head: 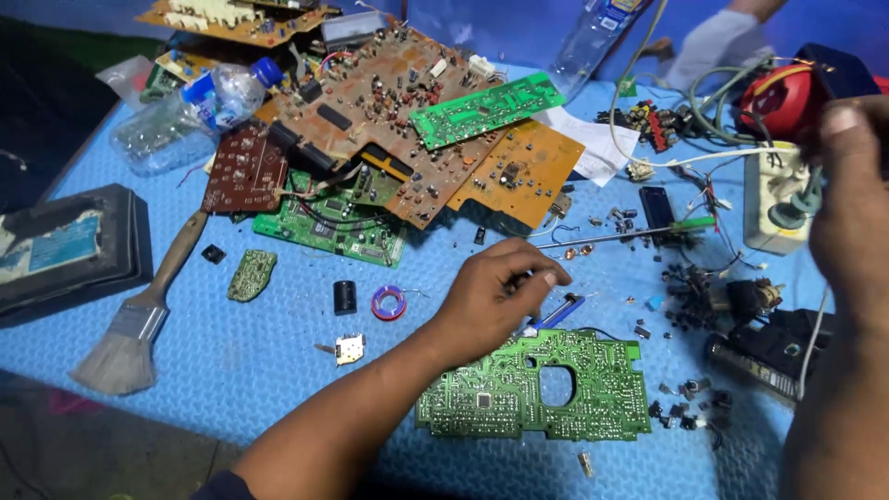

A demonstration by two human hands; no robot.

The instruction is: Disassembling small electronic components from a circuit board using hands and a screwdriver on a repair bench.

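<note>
We found the left hand (pixel 500 287) lowered to the blue mat (pixel 278 352), fingers pinched together on a slim blue-handled tool (pixel 560 310), its tip hidden under the fingers. The hand sat just beyond the far edge of the green circuit board (pixel 537 384), which lay flat near us with its round cut-out showing. The right hand (pixel 857 204), blurred at the right edge, was raised and closed around grey cables (pixel 801 199) beside a white power strip (pixel 769 199); we judged this kept the leads off the work. Farther left lay a paintbrush (pixel 139 324), and a heap of brown and green boards (pixel 389 139) at the far side.
</note>
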